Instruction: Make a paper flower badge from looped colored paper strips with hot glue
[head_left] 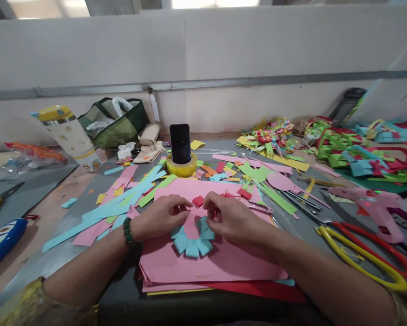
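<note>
Head view: on a stack of pink sheets, near its middle, a fringed blue paper piece, tabs fanned toward the wearer, open side facing away. Inside the curve, a pink paper strip, long axis running near to far. Left hand: fingers bent, close beside the strip. Right hand: fingers curled in toward the thumb. Cannot tell about a pinch in either hand. Between fingertips, a small red piece, set cornerwise. Farther off, a phone, upright at a yellow tape roll.
</note>
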Available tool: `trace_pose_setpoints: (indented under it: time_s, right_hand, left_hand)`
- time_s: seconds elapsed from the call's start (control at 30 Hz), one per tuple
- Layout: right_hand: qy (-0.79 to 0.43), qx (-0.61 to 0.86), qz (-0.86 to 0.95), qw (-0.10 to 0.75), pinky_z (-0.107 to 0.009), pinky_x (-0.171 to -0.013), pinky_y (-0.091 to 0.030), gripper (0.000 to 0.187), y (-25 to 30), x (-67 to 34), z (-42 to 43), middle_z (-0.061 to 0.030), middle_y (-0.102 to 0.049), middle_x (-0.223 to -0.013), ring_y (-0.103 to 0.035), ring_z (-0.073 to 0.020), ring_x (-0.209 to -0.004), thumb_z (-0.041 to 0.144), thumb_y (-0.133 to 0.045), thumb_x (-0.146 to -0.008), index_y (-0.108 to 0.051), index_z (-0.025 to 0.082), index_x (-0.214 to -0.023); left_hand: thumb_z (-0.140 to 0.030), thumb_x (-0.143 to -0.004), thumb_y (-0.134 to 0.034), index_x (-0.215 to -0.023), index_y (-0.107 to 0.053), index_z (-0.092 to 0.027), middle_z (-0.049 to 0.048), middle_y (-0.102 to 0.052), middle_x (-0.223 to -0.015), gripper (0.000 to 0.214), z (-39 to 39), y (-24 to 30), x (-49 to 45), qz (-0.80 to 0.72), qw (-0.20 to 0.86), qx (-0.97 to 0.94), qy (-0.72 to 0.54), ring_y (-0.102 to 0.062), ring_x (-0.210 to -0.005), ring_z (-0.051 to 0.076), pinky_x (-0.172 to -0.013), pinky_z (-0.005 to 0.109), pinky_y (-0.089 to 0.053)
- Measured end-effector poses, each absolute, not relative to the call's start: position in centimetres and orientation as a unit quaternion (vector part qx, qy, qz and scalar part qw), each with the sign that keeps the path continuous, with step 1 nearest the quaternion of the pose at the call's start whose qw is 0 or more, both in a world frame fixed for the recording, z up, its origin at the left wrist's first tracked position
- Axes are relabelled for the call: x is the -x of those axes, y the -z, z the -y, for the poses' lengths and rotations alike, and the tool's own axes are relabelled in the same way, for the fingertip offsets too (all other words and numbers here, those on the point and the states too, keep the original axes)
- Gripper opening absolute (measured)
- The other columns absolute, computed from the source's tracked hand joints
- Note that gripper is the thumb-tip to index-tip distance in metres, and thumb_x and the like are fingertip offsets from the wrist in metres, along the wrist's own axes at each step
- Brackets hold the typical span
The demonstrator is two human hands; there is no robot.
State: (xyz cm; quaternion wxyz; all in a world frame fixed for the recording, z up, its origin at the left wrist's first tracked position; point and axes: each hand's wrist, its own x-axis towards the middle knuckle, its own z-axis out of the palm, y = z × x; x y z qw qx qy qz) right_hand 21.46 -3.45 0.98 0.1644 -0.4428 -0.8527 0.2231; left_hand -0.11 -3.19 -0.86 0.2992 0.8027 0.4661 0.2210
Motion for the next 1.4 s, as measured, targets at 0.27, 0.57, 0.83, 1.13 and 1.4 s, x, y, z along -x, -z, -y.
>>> trace_pose_setpoints:
  time_s: [0.27,0.57,0.83,1.13,1.4]
  right_hand:
    - [-0.233,0.346,0.848,0.327,-0.024,-0.061,-0.043,0.017,-0.7,-21.2,2.7,-0.0005,-0.060,-0.080,-0.053,-0.0113,-0.067,0.019,-0.058,-0.080,-0.052,0.017,-0.096]
    - [-0.476,0.377,0.667,0.432,-0.031,-0.075,-0.048,0.041,-1.4,-21.9,1.2,-0.0049,-0.062,-0.095,-0.059,-0.0170,-0.086,0.052,-0.056,-0.083,-0.054,0.018,-0.106]
    - [-0.545,0.379,0.619,0.420,-0.025,-0.058,-0.041,0.052,-0.8,-21.2,1.2,0.0023,-0.059,-0.075,-0.053,-0.0117,-0.064,0.025,-0.064,-0.062,-0.050,0.017,-0.111]
    - [-0.532,0.379,0.647,0.393,-0.025,-0.060,-0.042,0.057,-0.9,-21.7,1.1,-0.0006,-0.059,-0.085,-0.054,-0.0133,-0.074,0.027,-0.065,-0.063,-0.051,0.016,-0.116]
    - [-0.544,0.389,0.675,0.313,-0.019,-0.043,-0.027,0.059,-0.5,-21.9,0.9,0.0083,-0.048,-0.062,-0.041,-0.0065,-0.052,0.019,-0.071,-0.060,-0.054,0.016,-0.117]
  left_hand:
    - [-0.040,-0.079,-0.068,-0.059,-0.058,-0.013,-0.0047,-0.045,-0.051,0.036,3.0,0.5,0.3,-0.388,0.598,-0.650,-0.264,-0.034,-0.047,0.005,-0.045,0.020,-0.025]
    - [-0.043,-0.074,-0.074,-0.070,-0.058,-0.015,-0.0032,-0.054,-0.064,0.033,2.8,0.1,0.2,-0.400,0.646,-0.503,-0.412,-0.056,-0.057,0.006,-0.059,0.016,-0.050]
    - [-0.041,-0.073,-0.077,-0.078,-0.063,-0.015,0.0003,-0.063,-0.068,0.030,3.6,0.6,-1.4,-0.388,0.657,-0.483,-0.429,-0.066,-0.065,0.011,-0.058,0.015,-0.053]
    - [-0.044,-0.074,-0.072,-0.069,-0.064,-0.013,0.0007,-0.058,-0.068,0.032,3.5,1.0,-1.9,-0.399,0.613,-0.552,-0.401,-0.057,-0.062,0.010,-0.060,0.019,-0.050]
    - [-0.039,-0.076,-0.065,-0.059,-0.058,-0.013,-0.0009,-0.052,-0.057,0.032,4.2,1.1,-2.5,-0.418,0.547,-0.640,-0.341,-0.049,-0.056,0.010,-0.057,0.021,-0.041]
